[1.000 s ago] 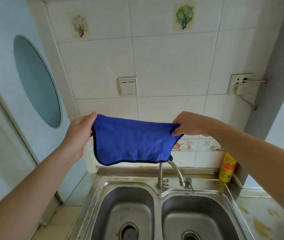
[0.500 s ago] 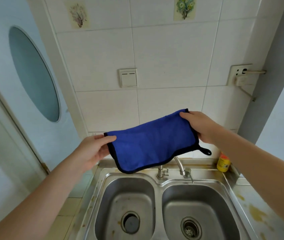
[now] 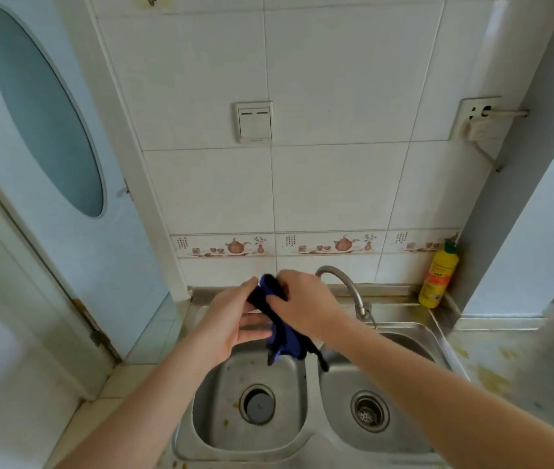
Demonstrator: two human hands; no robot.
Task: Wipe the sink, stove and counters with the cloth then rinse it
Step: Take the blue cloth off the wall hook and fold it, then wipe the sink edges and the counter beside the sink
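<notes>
Both hands now meet over the sink [image 3: 414, 336], where a second ago they held the blue cloth [image 3: 282, 333] stretched wide. It hangs bunched above the left basin, at 9 o'clock from the tap [image 3: 346, 286]. The right hand [image 3: 302, 306] grips its top; the left hand [image 3: 235, 316] holds it with fingers nearly straight (thumb up). I judge wiping is about to begin.
</notes>
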